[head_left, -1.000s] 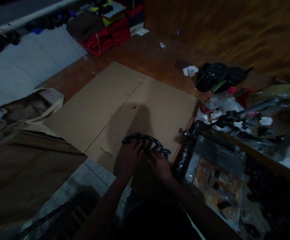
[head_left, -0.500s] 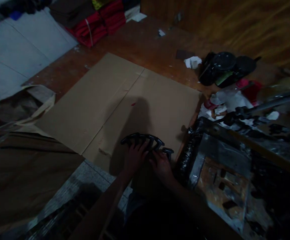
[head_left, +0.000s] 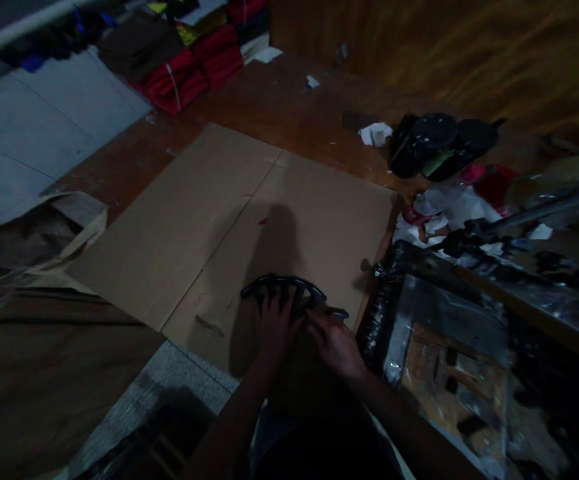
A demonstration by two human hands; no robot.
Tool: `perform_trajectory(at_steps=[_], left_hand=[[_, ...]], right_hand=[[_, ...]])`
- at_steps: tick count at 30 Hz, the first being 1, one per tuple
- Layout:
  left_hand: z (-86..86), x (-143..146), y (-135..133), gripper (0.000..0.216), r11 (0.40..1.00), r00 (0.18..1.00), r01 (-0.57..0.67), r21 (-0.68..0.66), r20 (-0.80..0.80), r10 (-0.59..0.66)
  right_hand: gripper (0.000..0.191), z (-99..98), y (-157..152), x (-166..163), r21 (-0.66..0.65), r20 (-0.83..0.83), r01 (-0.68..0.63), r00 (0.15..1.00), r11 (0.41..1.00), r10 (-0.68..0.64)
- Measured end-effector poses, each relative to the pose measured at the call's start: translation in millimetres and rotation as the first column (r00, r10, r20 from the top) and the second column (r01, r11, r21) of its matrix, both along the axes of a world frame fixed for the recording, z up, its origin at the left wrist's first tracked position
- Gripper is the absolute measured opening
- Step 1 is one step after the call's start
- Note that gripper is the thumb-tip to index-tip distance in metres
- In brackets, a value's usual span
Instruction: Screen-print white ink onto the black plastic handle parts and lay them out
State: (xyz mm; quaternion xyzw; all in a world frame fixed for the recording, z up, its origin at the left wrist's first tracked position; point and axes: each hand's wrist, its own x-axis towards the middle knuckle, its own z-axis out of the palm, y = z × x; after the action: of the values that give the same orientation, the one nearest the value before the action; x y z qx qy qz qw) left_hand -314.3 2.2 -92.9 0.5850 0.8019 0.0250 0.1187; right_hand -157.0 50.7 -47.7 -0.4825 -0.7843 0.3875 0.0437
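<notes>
The scene is very dim. A black curved piece with several cross ribs lies at the near edge of a flat sheet of cardboard. My left hand rests on its middle, fingers spread over the ribs. My right hand lies on its right end, fingers stretched toward the ribs. Whether either hand grips the piece is hard to make out in the dark. My forearms run down to the bottom of the picture.
A cluttered metal stand with black tools sits at the right. Black containers and white crumpled paper lie behind it. Red folded cloth is stacked far left. A brown paper bag lies at the left.
The view has shifted slightly. Both hands stay on the black ribbed piece, which sits a little nearer and to the right in the picture.
</notes>
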Motion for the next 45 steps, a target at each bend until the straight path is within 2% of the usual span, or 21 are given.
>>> perform_trajectory(at_steps=[2, 5, 7, 9, 13, 16, 19, 21, 26, 30, 33, 36, 39, 45], left_hand=[[-3.8, -17.5, 10.7, 0.048, 0.998, 0.999, 0.049, 0.041, -0.013, -0.048], [-5.6, -46.7, 45.0, 0.05, 0.991, 0.995, 0.098, 0.091, -0.044, -0.095], [-3.7, -63.0, 78.1, 0.051, 0.984, 0.99, 0.132, 0.116, -0.064, -0.125], [-1.6, -75.4, 115.6, 0.051, 0.978, 0.985, 0.165, 0.131, -0.081, -0.155], [-3.6, -92.7, 197.0, 0.052, 0.965, 0.974, 0.213, 0.153, -0.11, -0.197], [-7.4, -102.5, 261.3, 0.052, 0.959, 0.968, 0.244, 0.144, -0.097, -0.232], [-7.3, -106.8, 319.5, 0.05, 0.959, 0.966, 0.25, 0.132, -0.095, -0.238], [-5.6, -105.6, 349.3, 0.051, 0.959, 0.967, 0.25, 0.13, -0.09, -0.24], [-7.4, -95.2, 391.6, 0.056, 0.959, 0.968, 0.252, 0.134, -0.023, -0.251], [-14.1, -89.6, 398.9, 0.061, 0.948, 0.963, 0.269, 0.172, -0.023, -0.269], [-19.9, -85.2, 384.4, 0.063, 0.932, 0.96, 0.275, 0.237, -0.014, -0.279], [-29.0, -77.8, 350.8, 0.068, 0.923, 0.969, 0.218, 0.318, 0.046, -0.244], [-38.4, -69.3, 305.7, 0.067, 0.913, 0.965, 0.163, 0.373, 0.134, -0.227], [-47.2, -51.6, 218.2, 0.06, 0.935, 0.96, 0.118, 0.333, 0.204, -0.194]], right_hand=[[0.037, -5.8, 29.4, 10.1, 0.11, -0.069, 0.072, 0.995, 0.991, -0.065], [0.041, -28.1, 87.4, 19.4, 0.291, -0.127, 0.139, 0.986, 0.947, -0.106], [0.047, -48.6, 121.5, 20.5, 0.375, -0.086, 0.145, 0.989, 0.916, -0.121], [0.053, -70.3, 142.7, 18.8, 0.435, -0.002, 0.143, 0.987, 0.889, -0.158], [0.06, -105.4, 148.1, 15.6, 0.555, 0.079, 0.121, 0.977, 0.823, -0.196], [0.064, -118.2, 142.2, 18.1, 0.622, 0.067, 0.105, 0.98, 0.776, -0.187], [0.065, -120.1, 140.0, 21.2, 0.642, 0.062, 0.091, 0.983, 0.761, -0.17], [0.062, -117.1, 139.4, 21.5, 0.639, 0.054, 0.089, 0.986, 0.764, -0.16], [0.054, -109.2, 138.5, 17.8, 0.578, 0.01, 0.136, 0.985, 0.805, -0.173], [0.052, -107.3, 138.2, 16.3, 0.534, -0.008, 0.167, 0.981, 0.829, -0.192], [0.051, -104.4, 138.3, 15.3, 0.505, -0.012, 0.18, 0.979, 0.844, -0.201], [0.05, -100.7, 139.4, 14.1, 0.463, -0.013, 0.177, 0.981, 0.869, -0.193], [0.051, -98.0, 140.9, 12.8, 0.41, -0.018, 0.189, 0.98, 0.892, -0.2], [0.052, -89.4, 147.5, 9.4, 0.336, -0.032, 0.216, 0.976, 0.917, -0.217]])
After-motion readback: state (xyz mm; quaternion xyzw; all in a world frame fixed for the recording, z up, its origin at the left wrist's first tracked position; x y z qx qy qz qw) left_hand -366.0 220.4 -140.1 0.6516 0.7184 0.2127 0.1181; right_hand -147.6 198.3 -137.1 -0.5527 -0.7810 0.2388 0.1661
